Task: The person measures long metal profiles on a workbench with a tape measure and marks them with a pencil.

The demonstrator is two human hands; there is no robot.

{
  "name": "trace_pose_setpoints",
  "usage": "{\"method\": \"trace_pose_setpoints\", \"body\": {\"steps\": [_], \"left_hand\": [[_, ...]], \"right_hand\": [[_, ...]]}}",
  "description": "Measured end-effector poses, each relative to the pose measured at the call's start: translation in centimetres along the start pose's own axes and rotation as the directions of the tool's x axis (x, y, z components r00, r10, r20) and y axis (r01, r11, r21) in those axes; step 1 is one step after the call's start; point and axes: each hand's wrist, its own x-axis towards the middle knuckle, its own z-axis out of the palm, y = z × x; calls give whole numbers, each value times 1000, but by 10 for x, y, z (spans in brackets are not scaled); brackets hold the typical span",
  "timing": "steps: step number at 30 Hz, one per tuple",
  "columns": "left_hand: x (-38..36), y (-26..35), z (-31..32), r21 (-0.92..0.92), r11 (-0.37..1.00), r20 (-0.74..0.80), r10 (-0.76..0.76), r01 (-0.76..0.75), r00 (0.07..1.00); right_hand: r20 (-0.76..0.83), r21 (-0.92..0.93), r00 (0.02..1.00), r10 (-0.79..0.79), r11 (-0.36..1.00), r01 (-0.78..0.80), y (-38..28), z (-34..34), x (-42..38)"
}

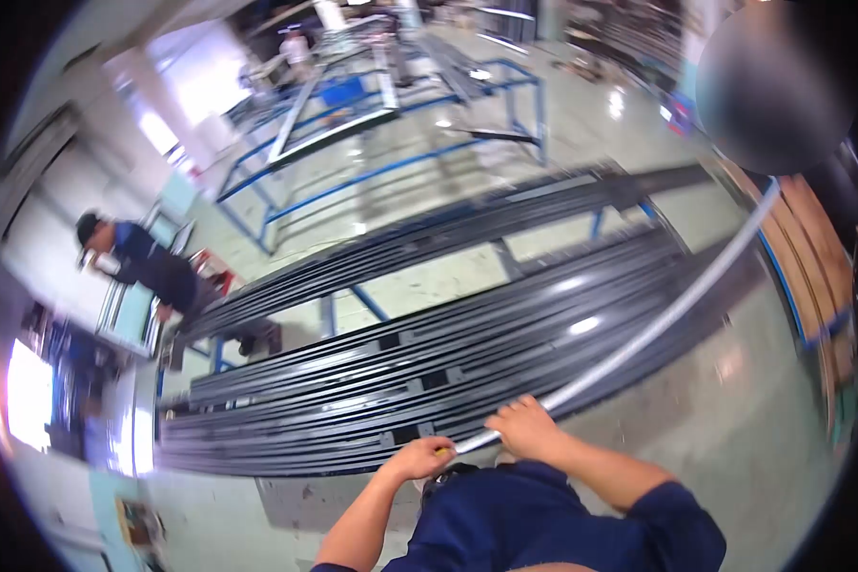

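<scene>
A long, pale silvery bar (pixel 677 305) runs from in front of my body up to the far right and looks bowed in this wide view. My right hand (pixel 526 429) is closed over the bar near its close end. At that end my left hand (pixel 418 460) is closed, with a small yellow thing (pixel 443 451) showing at its fingertips; its kind I cannot make out. Just beyond both hands lie several long dark metal profiles (pixel 353 381), side by side in a wide layer.
A second row of dark profiles (pixel 419 229) lies farther back on blue supports. Behind it stands a blue frame table (pixel 372 176) with a pale rectangular frame on it. A person (pixel 153 262) in a dark cap stands at left. Wooden boards (pixel 801 248) are at right.
</scene>
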Motion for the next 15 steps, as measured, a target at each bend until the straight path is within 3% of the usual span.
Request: {"method": "trace_pose_setpoints", "body": {"steps": [3,8,10,11,12,14,15], "left_hand": [[-5,7,8,61,998,-46,-7,9,999],[2,-3,25,-103,994,-82,15,-23,997],[-4,4,21,-250,961,-31,-133,121,991],[-7,2,21,-245,968,-136,-82,47,987],[-6,-8,24,-249,967,-144,-84,46,986],[-8,-14,18,28,966,-321,253,-258,913],[-6,-13,20,-311,942,-290,31,-125,956]], "right_hand": [[103,8,993,-63,998,63,-9,5,10],[183,39,953,-242,970,239,-40,14,34],[251,-64,914,-318,937,344,-52,-3,48],[190,48,921,-341,940,338,-57,-15,52],[-95,20,911,-401,914,405,-61,-16,55],[-267,81,875,-403,896,437,-69,-33,59],[-267,79,874,-406,895,440,-69,-31,60]]}}
